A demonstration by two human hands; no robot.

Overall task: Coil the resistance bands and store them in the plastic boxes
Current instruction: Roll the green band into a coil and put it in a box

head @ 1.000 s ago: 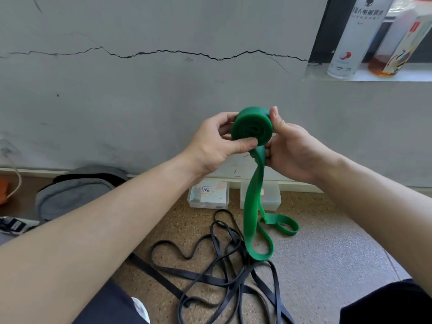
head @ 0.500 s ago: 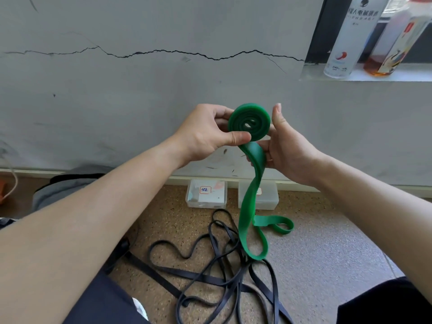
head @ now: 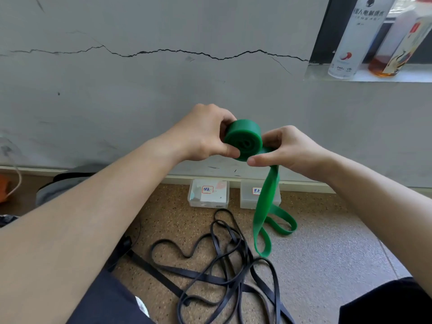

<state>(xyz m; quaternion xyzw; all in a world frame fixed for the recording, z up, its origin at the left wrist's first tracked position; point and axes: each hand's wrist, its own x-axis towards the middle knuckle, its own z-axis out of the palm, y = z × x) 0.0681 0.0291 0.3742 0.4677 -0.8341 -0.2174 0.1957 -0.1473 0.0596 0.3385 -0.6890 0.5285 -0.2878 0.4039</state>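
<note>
Green rubber wound this tight wants to spring open. The green resistance band (head: 243,140) is held up in front of the cracked wall (head: 140,90), most of it already a thick coil, with a loose tail hanging down to the floor (head: 327,242). The left hand (head: 203,134) grips the coil, thumb pressed on its near face and fingers curled round the back. The right hand (head: 288,148) pinches the flat strip between thumb and fingers just where it leaves the coil.

If either grip slackens, the wraps would likely loosen or slide sideways. The tail ends in twisted loops; a twist fed in would make the coil lumpy. Those loops lie close by the tangled black resistance bands (head: 222,265) and could snag them.

Two labelled boxes stand against the skirting: the left plastic box (head: 208,195) in clear view, the right plastic box (head: 247,197) partly behind the hanging tail. Whether their lids are on I cannot tell; a closed lid would call for a free hand. A grey bag (head: 60,185) lies at the left. A white can (head: 355,36) and a bottle (head: 397,43) of amber liquid stand on the sill (head: 409,74), well apart.
</note>
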